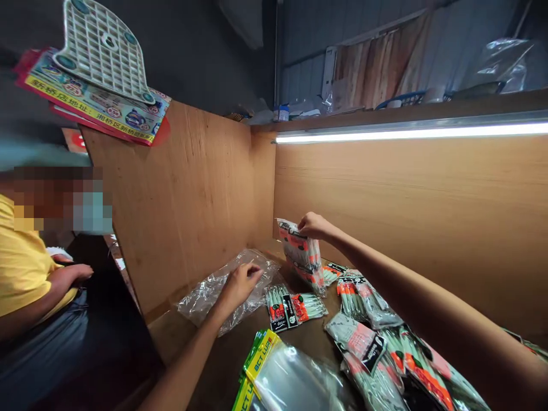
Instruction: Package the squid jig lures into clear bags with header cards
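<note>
My right hand grips the top of a stack of lure packets, held upright near the back corner of the wooden booth. The packets are clear, with pale green lures and orange-red labels. My left hand rests on a large crumpled clear plastic bag lying flat on the table, fingers pinching its film. Two similar packets lie on the table between my hands.
A heap of the same packets covers the table at the right under my forearm. Yellow-green header cards with clear bags lie at the near edge. Wooden partition walls enclose the desk; a light strip runs above. Another person in a yellow shirt sits beyond the left wall.
</note>
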### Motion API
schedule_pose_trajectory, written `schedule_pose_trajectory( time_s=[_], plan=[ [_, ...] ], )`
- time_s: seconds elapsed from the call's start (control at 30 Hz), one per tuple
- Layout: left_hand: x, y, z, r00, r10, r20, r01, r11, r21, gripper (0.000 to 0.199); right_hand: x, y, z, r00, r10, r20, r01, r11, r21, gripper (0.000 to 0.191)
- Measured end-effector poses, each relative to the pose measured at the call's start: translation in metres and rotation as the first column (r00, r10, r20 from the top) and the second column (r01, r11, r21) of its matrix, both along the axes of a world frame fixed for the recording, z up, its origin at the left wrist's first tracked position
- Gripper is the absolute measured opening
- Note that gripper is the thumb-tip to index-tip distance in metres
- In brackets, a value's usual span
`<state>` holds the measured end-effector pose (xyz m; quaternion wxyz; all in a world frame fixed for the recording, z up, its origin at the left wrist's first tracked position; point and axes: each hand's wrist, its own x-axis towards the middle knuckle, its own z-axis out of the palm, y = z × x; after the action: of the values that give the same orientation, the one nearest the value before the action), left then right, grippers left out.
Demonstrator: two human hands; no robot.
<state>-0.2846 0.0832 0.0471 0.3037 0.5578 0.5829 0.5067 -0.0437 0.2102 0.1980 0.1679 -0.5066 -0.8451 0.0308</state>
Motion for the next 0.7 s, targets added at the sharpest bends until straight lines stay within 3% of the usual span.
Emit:
schedule_pose_trajectory(
  time_s=[0.1,0.2,0.37,0.57,0.7],
  plan=[
    [0.042,0.033,0.038,0.981,-0.132,0.141,0.137,0.99,-0.027,0.046,0.001,-0.02,-0.008,1.0,-0.014,0.001,0.014,1.0,-0.019,0.021],
    [0.07,0.06,0.061,0.949,-0.166,0.27,0.186,0.981,-0.05,0.052,0.005,-0.035,-0.013,1.0,-0.021,0.002,0.021,1.0,-0.015,0.022],
    [0.073,0.078,0.078,0.928,-0.086,0.362,0.143,0.981,-0.134,0.055,0.018,-0.046,-0.02,1.0,0.008,-0.028,-0.006,0.998,0.055,0.024],
    [0.064,0.082,0.094,0.91,-0.067,0.41,0.17,0.96,-0.221,0.024,0.019,-0.055,-0.031,0.992,0.109,-0.062,-0.1,0.987,0.128,0.02],
    [0.064,0.086,0.097,0.894,-0.069,0.443,0.186,0.956,-0.225,0.018,0.011,-0.054,-0.031,0.985,0.137,-0.104,-0.122,0.982,0.146,0.029]
  ],
)
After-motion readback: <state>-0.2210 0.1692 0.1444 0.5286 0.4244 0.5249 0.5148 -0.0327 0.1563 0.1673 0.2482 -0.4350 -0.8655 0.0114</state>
